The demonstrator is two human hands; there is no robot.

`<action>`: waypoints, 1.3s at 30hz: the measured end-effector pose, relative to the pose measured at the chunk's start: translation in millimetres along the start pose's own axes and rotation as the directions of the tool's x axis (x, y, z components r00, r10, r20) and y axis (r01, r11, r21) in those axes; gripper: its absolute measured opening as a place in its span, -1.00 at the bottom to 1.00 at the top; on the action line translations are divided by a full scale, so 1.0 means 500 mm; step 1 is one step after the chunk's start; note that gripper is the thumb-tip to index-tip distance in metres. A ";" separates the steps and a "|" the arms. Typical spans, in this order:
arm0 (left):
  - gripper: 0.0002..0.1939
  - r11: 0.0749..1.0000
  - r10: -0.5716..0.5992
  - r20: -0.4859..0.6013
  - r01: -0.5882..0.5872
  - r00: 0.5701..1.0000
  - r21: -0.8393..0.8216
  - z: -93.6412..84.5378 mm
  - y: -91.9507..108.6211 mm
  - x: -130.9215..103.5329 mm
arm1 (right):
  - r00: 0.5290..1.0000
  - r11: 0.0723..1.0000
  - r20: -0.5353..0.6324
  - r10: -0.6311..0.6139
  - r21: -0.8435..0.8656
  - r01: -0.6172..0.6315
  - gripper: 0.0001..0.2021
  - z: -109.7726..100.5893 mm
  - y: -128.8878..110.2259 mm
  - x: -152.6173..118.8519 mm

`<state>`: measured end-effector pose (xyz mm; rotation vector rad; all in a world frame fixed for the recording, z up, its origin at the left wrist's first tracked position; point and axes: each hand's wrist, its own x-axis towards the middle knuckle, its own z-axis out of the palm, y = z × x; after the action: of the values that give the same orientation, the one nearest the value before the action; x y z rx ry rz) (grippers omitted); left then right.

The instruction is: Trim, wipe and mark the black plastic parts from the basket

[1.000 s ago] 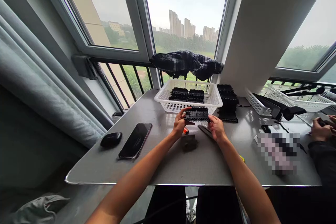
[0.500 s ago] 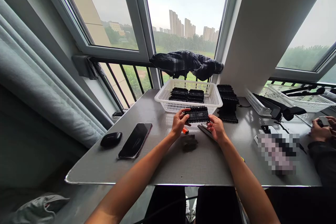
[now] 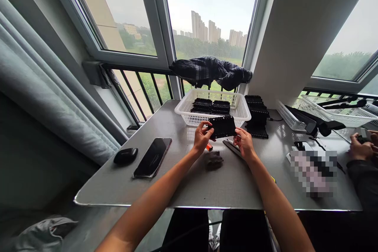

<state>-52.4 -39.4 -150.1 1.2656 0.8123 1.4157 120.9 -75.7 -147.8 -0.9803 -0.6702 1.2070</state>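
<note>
Compared with half a second earlier, the rectangular black plastic part with toothed edges [image 3: 223, 127] is turned to show a broad, plainer dark face in place of the ribbed one; it is held above the grey, smooth-topped table [image 3: 103, 185], before the white perforated plastic basket [image 3: 189, 119]. The left hand [image 3: 202, 138] pinches its left end, thumb on the near face; the right hand [image 3: 243, 142] pinches its lower right corner between thumb and fingers. Around them, left to right, lie a rounded black case [image 3: 126, 156], a flat black phone [image 3: 152, 158], a small orange object [image 3: 209, 147] and a dark brownish lump [image 3: 214, 160]; the basket contains toothed black parts [image 3: 202, 106], and a stack of similar black pieces [image 3: 256, 111] stands just beside it. In this view the held part covers some of the basket's front wall. The orange object is partly hidden by the left hand, a narrow dark tool [image 3: 231, 147] passes behind the right hand, and a yellow item [image 3: 273, 180] shows only at the right forearm's edge. Pixelation [image 3: 314, 173] masks an object farther right; a co-worker's hand [image 3: 360, 149] holds something hard to make out.
</note>
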 end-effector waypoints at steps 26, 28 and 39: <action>-0.75 0.996 0.068 -0.193 -0.055 0.979 0.073 -0.008 -0.021 0.014 | 0.938 -0.243 0.193 -0.288 -0.962 0.123 -0.78 -0.189 0.016 -0.219; -0.74 0.996 0.061 -0.193 -0.048 0.979 0.071 -0.008 -0.019 0.011 | 0.937 -0.249 0.206 -0.281 -0.959 0.136 -0.79 -0.182 0.018 -0.215; -0.72 0.988 0.145 -0.398 -0.115 0.906 0.099 -0.021 -0.029 0.020 | 0.923 0.548 0.384 -0.035 -0.765 0.339 -0.64 -0.199 -0.111 -0.256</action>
<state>-58.1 -25.0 -163.2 1.1097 1.0809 1.8061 198.5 -228.0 -134.1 -1.4336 -1.6826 0.8270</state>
